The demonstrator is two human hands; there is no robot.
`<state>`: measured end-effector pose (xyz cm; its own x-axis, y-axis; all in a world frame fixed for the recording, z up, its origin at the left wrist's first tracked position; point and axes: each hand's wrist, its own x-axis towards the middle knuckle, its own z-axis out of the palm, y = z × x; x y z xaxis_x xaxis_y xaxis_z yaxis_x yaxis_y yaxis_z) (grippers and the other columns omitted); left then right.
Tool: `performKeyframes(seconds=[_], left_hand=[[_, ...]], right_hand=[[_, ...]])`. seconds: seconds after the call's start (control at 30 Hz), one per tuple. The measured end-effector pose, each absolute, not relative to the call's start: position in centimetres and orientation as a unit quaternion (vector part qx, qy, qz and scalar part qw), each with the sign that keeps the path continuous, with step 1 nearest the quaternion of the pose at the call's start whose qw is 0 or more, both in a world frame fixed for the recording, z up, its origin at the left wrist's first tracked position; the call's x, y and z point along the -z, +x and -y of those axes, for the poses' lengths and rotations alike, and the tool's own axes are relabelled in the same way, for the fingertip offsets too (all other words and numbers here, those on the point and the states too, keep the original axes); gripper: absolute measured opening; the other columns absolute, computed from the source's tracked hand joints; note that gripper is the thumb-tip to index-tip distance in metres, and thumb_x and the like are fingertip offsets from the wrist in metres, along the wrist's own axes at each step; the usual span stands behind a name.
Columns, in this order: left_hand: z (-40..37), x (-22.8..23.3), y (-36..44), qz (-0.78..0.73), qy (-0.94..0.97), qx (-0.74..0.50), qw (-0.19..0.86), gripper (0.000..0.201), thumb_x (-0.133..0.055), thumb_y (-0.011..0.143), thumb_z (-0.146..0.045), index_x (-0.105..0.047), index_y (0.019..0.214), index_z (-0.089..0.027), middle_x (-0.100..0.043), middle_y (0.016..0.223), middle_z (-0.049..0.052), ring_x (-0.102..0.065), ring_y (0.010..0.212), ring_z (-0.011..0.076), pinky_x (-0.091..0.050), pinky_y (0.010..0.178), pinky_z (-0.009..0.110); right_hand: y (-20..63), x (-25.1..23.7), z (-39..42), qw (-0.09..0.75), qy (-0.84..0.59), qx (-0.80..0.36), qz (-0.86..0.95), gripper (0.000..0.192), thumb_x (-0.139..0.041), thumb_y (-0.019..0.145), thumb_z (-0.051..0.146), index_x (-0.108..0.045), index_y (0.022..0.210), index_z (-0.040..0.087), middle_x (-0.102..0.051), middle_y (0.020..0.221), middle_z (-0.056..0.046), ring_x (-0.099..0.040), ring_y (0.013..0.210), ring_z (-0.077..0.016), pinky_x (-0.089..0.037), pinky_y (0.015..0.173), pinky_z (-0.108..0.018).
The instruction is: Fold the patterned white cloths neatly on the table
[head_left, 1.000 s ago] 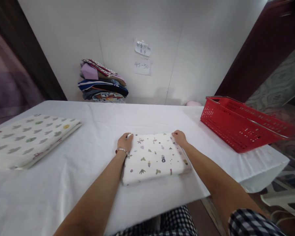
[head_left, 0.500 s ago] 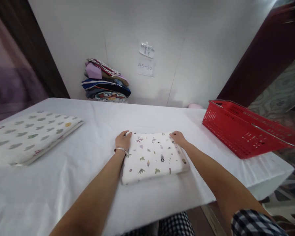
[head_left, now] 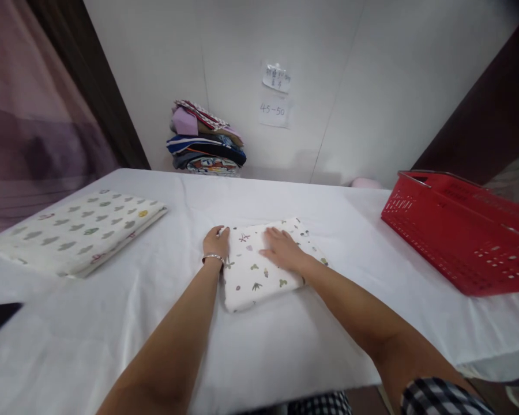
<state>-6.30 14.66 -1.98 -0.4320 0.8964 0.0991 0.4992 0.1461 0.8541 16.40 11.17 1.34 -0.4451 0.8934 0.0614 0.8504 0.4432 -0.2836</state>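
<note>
A folded white cloth (head_left: pixel 251 282) printed with small plants and figures lies on the table in front of me, turned slightly at an angle. At its far left corner, my left hand (head_left: pixel 215 243) pinches the edge between thumb and fingers; a bracelet circles that wrist. My right hand (head_left: pixel 282 249) rests flat on top of the cloth, fingers stretched out and a little blurred, holding nothing.
A larger folded cloth with grey cloud shapes (head_left: pixel 90 225) lies at the left. To the right stands a red plastic basket (head_left: pixel 454 230). A stack of folded fabrics (head_left: pixel 207 141) sits behind the white-covered table (head_left: pixel 155 323). Paper notes (head_left: pixel 275 95) hang on the wall.
My right hand has left the far right corner and moved left onto the cloth's top, opening flat. The cloth has turned a little, its right side farther away. My view has shifted left.
</note>
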Motion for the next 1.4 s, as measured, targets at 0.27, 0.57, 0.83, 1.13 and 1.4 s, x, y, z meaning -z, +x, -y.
performKeyframes(seconds=[0.27, 0.57, 0.83, 1.13, 1.4], left_hand=[[-14.7, 1.5, -6.3, -0.726, 0.495, -0.424, 0.219, 0.034, -0.052, 0.078, -0.037, -0.063, 0.103, -0.018, -0.063, 0.101, 0.007, -0.056, 0.092, 0.0209, -0.042, 0.087, 0.032], [-14.9, 2.0, -6.2, -0.716, 0.495, -0.442, 0.216, 0.040, -0.052, 0.078, -0.035, -0.057, 0.112, -0.016, -0.060, 0.110, 0.008, -0.054, 0.099, 0.0213, -0.040, 0.092, 0.033], [-14.2, 0.8, -6.0, -0.730, 0.472, -0.434, 0.237, 0.056, -0.056, 0.072, -0.031, -0.043, 0.125, -0.018, -0.058, 0.113, 0.006, -0.057, 0.093, 0.0201, -0.042, 0.089, 0.033], [-15.1, 1.6, -6.8, -0.699, 0.516, -0.372, 0.326, 0.050, -0.057, 0.068, -0.029, -0.052, 0.117, -0.018, -0.064, 0.101, 0.008, -0.061, 0.082, 0.0194, -0.048, 0.070, 0.029], [-14.5, 0.8, -7.0, -0.661, 0.502, -0.371, 0.417, 0.046, -0.050, 0.073, -0.023, -0.052, 0.118, -0.017, -0.062, 0.104, 0.008, -0.054, 0.053, 0.0095, -0.042, 0.044, 0.020]], right_hand=[[26.5, -2.2, -10.9, 0.057, -0.719, -0.178, 0.670, 0.064, -0.028, 0.087, 0.052, -0.030, 0.138, 0.012, -0.027, 0.144, -0.012, -0.023, 0.132, -0.0252, -0.016, 0.106, -0.042], [26.8, 0.5, -1.7, 0.272, -0.752, -0.180, 0.573, 0.059, -0.043, 0.081, 0.049, -0.044, 0.130, 0.016, -0.049, 0.130, -0.010, -0.046, 0.116, -0.0229, -0.035, 0.098, -0.035], [28.3, 0.8, -4.8, 0.355, -0.714, -0.211, 0.565, 0.034, -0.051, 0.072, 0.030, -0.064, 0.100, 0.018, -0.067, 0.096, -0.004, -0.060, 0.088, -0.0199, -0.046, 0.079, -0.030], [24.6, -1.8, -8.8, 0.202, -0.719, -0.019, 0.665, 0.042, -0.041, 0.082, 0.027, -0.052, 0.121, 0.014, -0.046, 0.131, -0.012, -0.036, 0.123, -0.0254, -0.024, 0.103, -0.038], [12.4, -1.9, -0.4, 0.112, -0.463, -0.099, 0.874, 0.054, -0.032, 0.088, 0.052, -0.040, 0.130, 0.018, -0.034, 0.141, -0.010, -0.025, 0.130, -0.0228, -0.017, 0.106, -0.044]])
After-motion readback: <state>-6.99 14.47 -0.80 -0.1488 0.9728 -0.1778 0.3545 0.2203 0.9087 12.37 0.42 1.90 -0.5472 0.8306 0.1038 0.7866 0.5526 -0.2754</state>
